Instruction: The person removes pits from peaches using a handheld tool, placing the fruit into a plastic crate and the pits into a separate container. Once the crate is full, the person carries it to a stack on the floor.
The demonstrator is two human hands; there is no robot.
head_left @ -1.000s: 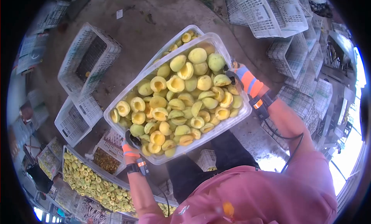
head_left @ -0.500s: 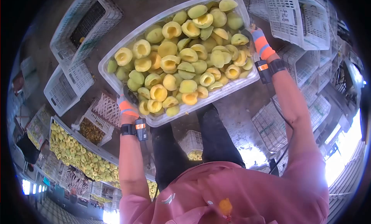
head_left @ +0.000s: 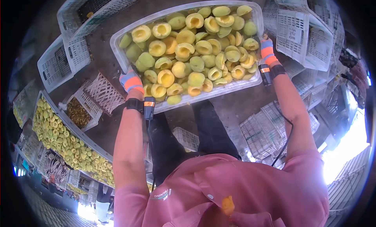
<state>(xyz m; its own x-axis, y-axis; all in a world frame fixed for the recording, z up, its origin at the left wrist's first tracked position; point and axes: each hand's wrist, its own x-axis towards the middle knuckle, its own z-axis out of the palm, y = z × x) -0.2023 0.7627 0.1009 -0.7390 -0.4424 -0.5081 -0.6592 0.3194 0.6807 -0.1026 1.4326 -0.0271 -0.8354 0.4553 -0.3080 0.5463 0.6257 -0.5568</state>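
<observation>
A white plastic crate point(head_left: 229, 87) is held up in front of my body, full of halved, pitted yellow-green fruit that look like peaches point(head_left: 184, 50). My left hand point(head_left: 131, 81), in an orange, blue and grey glove, grips the crate's left end near its lower corner. At the opposite end my right hand point(head_left: 267, 48), gloved in the same colours, is closed on the rim; its fingertips are partly hidden. Several halves lie cut face up, with the pit hollows showing.
At lower left stands a long bin of fruit halves point(head_left: 70, 144). Near it are a small crate of brown scraps point(head_left: 78, 112) and a lattice-sided crate point(head_left: 105, 93). White crates point(head_left: 64, 64) lie at upper left; more are stacked at right point(head_left: 301, 39). Crates point(head_left: 260, 131) sit on the floor.
The crate sits slightly lower and farther right relative to the surroundings. More of my left hand shows at its left end. Both hands keep their hold, and the surroundings have shifted in view.
</observation>
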